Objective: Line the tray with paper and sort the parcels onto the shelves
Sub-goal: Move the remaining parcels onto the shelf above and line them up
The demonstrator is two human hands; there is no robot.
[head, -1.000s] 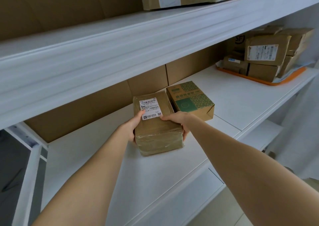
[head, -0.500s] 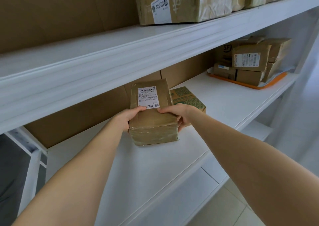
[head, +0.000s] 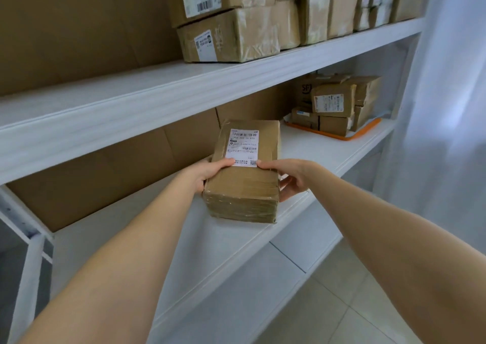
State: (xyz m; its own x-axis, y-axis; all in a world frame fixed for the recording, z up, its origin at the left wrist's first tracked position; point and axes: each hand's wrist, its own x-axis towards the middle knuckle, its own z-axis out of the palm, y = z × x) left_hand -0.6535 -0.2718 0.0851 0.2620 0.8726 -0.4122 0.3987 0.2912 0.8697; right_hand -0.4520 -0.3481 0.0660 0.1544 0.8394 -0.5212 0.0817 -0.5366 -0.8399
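Note:
A taped brown parcel (head: 246, 183) with a white label is held between both hands, raised above the middle shelf (head: 302, 149). My left hand (head: 207, 171) grips its left side, thumb on top near the label. My right hand (head: 288, 178) grips its right side, fingers underneath. An orange tray (head: 365, 130) lined with paper stands at the far right of the middle shelf, with several brown parcels (head: 332, 104) stacked on it. The green patterned box is hidden behind the held parcel.
The upper shelf (head: 163, 80) carries a row of several taped brown parcels (head: 236, 33) from the middle to the right. Brown cardboard backs the shelves. A lower shelf (head: 236, 291) lies below, tiled floor at the bottom right, and a white curtain (head: 452, 107) hangs on the right.
Both hands have lifted the brown parcel off the middle shelf and drawn it toward me. It now hides the green box. The view has tilted upward.

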